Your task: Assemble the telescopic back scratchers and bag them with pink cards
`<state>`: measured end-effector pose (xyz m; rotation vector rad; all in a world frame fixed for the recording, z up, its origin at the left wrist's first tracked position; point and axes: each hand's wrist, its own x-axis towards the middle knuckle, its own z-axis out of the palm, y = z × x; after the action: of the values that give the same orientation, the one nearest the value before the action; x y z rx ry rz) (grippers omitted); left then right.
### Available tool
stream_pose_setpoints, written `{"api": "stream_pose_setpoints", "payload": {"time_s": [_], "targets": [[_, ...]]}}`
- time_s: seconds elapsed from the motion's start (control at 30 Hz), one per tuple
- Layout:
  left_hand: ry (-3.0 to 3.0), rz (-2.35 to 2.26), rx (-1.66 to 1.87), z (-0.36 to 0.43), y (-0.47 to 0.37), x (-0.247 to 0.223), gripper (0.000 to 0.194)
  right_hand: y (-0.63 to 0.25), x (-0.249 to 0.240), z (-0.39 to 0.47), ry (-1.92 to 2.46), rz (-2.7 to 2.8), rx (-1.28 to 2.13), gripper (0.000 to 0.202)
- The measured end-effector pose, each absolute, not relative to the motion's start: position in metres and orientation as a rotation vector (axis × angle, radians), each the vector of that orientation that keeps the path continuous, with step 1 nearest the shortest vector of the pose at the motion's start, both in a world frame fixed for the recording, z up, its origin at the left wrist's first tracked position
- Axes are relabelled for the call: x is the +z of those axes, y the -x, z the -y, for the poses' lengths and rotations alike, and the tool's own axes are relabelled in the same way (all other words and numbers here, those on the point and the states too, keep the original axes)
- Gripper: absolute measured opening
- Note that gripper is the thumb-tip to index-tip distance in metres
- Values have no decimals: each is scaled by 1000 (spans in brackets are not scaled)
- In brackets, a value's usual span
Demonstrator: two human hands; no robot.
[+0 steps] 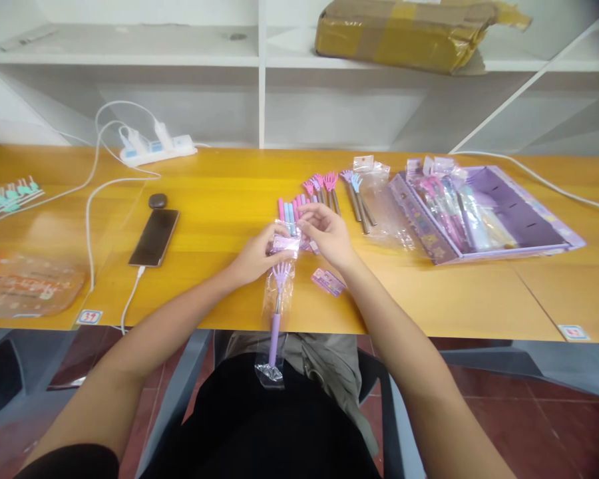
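Note:
My left hand (259, 256) pinches the top of a clear plastic bag near its purple card. Inside the bag, a purple claw-headed stick (275, 336) hangs down past the table's front edge. My right hand (327, 233) is at the bag's upper right corner, thumb and fingers closed together; what they grip is too small to make out. Behind my hands lie pink and blue handles (287, 211). Several claw-headed sticks (331, 183) rest farther back. A small printed card (328, 282) lies beneath my right wrist.
A purple display box (529, 213) with bagged sticks stands at the right, beside empty clear bags (387, 223). At the left are a phone (154, 237), a black earbud case (158, 200), a power strip (158, 151), cables, and an orange pouch (30, 286). Shelves hold a taped carton (404, 33).

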<state>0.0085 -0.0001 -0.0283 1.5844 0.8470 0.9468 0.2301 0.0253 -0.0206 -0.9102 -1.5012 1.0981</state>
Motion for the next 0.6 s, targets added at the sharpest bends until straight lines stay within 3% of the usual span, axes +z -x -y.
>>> {"api": "stream_pose_setpoints", "payload": {"time_s": [0.13, 0.33, 0.6], "targets": [[-1555, -795, 970, -2, -10, -29, 49, -230, -24, -27, 913, 1508, 1072, 28], [-1490, -721, 872, 0, -13, -36, 104, -231, -24, -31, 967, 1433, 1000, 22], [-1409, -738, 980, -7, -12, -45, 94, -232, -12, -22, 909, 1627, 1086, 30]]}}
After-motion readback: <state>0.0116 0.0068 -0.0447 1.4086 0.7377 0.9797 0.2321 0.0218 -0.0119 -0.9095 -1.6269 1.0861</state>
